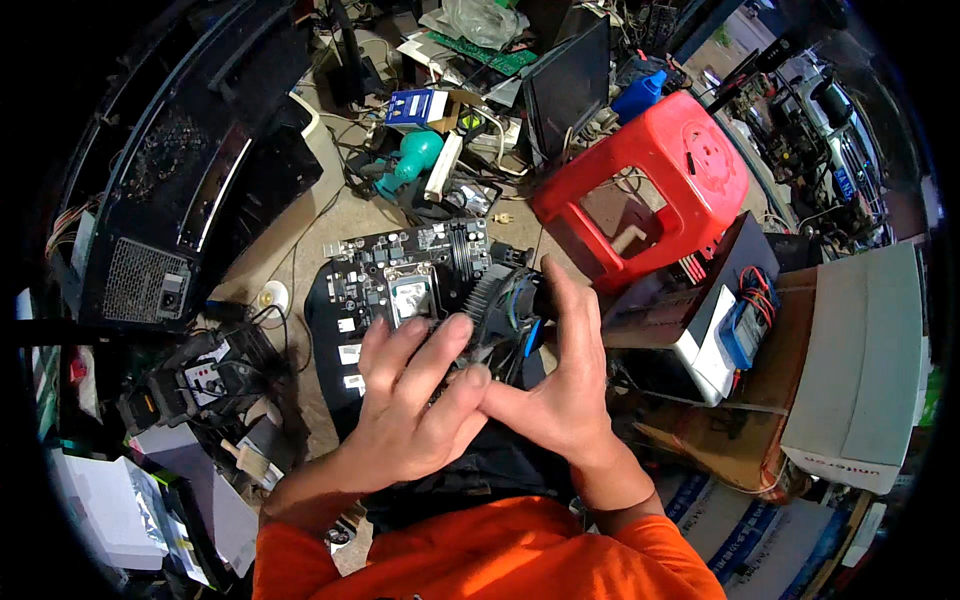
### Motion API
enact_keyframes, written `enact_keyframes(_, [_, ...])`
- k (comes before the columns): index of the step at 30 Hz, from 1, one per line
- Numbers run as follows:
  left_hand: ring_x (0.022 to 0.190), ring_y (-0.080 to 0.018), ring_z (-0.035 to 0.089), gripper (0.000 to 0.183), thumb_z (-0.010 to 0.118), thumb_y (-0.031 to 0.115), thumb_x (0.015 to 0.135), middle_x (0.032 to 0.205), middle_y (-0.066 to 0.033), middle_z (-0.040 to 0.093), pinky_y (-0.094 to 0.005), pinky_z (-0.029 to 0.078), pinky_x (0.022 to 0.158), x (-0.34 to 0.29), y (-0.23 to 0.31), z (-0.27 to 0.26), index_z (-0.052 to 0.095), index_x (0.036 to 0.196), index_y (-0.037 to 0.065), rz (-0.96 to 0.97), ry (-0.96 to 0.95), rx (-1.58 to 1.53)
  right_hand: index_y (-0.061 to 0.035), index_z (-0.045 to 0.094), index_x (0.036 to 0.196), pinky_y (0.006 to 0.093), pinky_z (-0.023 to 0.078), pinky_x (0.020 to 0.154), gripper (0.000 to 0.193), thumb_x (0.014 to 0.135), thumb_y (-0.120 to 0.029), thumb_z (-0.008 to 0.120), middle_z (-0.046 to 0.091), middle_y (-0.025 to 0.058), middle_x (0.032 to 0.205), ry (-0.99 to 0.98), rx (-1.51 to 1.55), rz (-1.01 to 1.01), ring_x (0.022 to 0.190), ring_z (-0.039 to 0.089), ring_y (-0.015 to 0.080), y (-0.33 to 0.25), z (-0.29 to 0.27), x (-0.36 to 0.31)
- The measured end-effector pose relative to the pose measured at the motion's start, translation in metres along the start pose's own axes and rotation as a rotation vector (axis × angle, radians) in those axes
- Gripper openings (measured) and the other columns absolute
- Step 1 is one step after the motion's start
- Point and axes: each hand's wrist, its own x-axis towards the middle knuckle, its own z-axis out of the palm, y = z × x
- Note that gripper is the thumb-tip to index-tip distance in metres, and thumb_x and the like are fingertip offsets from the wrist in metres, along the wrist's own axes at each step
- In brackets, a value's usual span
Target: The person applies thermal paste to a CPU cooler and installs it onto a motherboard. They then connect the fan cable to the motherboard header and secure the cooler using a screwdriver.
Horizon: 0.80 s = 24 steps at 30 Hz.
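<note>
A computer motherboard (375, 275) lies in front of me, its processor socket (411, 297) showing a grey square. A black round cooler fan (500, 295) sits tilted at the board's right side. My right hand (560, 385) wraps its fingers over the right edge of the fan. My left hand (420, 400) rests with spread fingers over the board's lower part, fingertips touching the fan's lower left. The two hands meet at the thumbs. Orange sleeves show at the bottom.
A red plastic stool (660, 185) lies tipped at the right. A black computer case (190, 180) stands at the left. A white and black box with wires (715, 330) sits right of the hands. Cables, tools and boxes litter the floor.
</note>
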Motion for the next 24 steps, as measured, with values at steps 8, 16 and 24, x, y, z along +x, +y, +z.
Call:
enact_keyframes(8, [0.109, -0.0372, 0.056, 0.057, 0.075, 0.016, 0.076, 0.133, -0.0215, 0.052, -0.0519, 0.039, 0.096, 0.013, -0.007, 0.012, 0.053, 0.128, 0.009, -0.101, 0.079, -0.046, 0.0076, 0.033, 0.143, 0.045, 0.05, 0.086, 0.102, 0.064, -0.027, 0.087, 0.048, 0.0258, 0.12, -0.024, -0.013, 0.029, 0.108, 0.055, 0.0432, -0.013, 0.002, 0.001])
enact_keyframes(16, [0.109, -0.0385, 0.054, 0.081, 0.089, 0.029, 0.067, 0.13, -0.021, 0.048, -0.05, 0.043, 0.092, 0.002, -0.02, -0.007, 0.045, 0.131, 0.007, -0.113, 0.071, -0.23, 0.007, 0.034, 0.144, 0.0399, 0.049, 0.09, 0.096, 0.071, -0.024, 0.087, 0.051, 0.0241, 0.121, -0.266, 0.202, 0.042, 0.108, 0.056, 0.0374, -0.026, -0.035, -0.005])
enact_keyframes(24, [0.114, -0.0365, 0.056, 0.088, 0.091, 0.022, 0.066, 0.131, -0.022, 0.051, -0.0454, 0.046, 0.095, -0.03, -0.001, -0.018, 0.043, 0.137, 0.001, -0.3, 0.016, -0.386, 0.0115, 0.041, 0.137, 0.0415, 0.05, 0.09, 0.079, 0.078, -0.018, 0.083, 0.051, 0.0285, 0.119, -0.34, 0.229, 0.014, 0.107, 0.057, 0.0412, -0.033, -0.028, -0.023])
